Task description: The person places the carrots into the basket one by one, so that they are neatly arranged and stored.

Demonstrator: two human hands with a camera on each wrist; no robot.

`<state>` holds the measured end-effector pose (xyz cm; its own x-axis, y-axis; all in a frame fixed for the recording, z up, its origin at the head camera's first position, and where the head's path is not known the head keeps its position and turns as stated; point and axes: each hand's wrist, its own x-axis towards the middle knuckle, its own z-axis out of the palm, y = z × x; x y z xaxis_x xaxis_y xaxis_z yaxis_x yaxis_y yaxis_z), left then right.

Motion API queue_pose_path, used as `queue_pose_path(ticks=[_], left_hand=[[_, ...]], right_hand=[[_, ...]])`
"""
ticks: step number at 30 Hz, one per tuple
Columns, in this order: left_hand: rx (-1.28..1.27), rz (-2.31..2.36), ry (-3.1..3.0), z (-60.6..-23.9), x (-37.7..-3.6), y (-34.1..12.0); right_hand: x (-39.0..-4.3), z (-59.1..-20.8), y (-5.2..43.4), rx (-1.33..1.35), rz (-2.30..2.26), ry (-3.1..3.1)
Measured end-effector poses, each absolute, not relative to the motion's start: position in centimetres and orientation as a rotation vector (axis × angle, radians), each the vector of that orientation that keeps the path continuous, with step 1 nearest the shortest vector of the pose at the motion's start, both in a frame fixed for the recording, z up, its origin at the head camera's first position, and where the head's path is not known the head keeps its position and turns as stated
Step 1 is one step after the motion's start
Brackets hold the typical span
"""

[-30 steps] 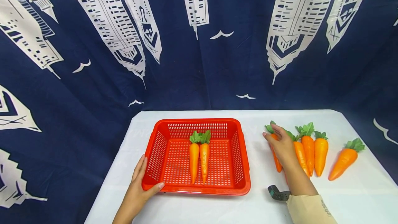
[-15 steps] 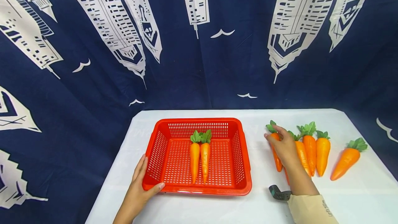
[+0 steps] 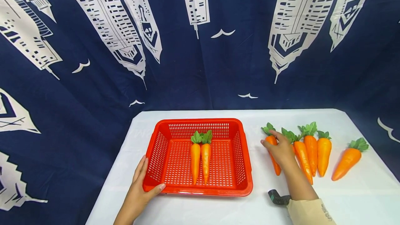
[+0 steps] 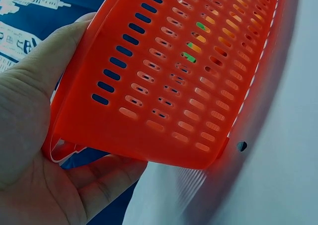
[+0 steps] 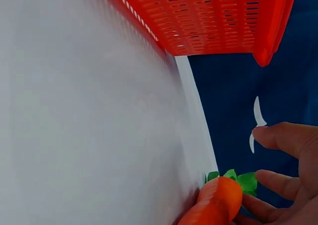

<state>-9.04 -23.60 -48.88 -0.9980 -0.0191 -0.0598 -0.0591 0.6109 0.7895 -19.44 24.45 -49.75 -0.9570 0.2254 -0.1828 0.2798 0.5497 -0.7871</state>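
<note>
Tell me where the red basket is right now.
In the head view, the red basket sits left of centre on the white table, gripped at its left by the left hand, with loose carrots to its right.

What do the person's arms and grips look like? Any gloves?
No gloves: the left grip and right grip are bare hands. The right arm has a beige sleeve with dark lettering, too small to read clearly. A curved black piece sticks out beside it. The left forearm shows no sleeve.
</note>
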Motion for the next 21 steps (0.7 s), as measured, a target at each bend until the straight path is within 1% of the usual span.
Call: queue_pose_path(ticks=[4,21], left_hand=[[-0.067,1.36,2.785,-48.9,-9.1,-23.6],[-0.069,1.36,2.784,-48.8,-9.0,-23.6]], right_hand=[[-19.3,-49.9,24.3,0.412,-1.334,2.74],[-19.0,-51.6,23.5,0.309,-1.33,2.79]])
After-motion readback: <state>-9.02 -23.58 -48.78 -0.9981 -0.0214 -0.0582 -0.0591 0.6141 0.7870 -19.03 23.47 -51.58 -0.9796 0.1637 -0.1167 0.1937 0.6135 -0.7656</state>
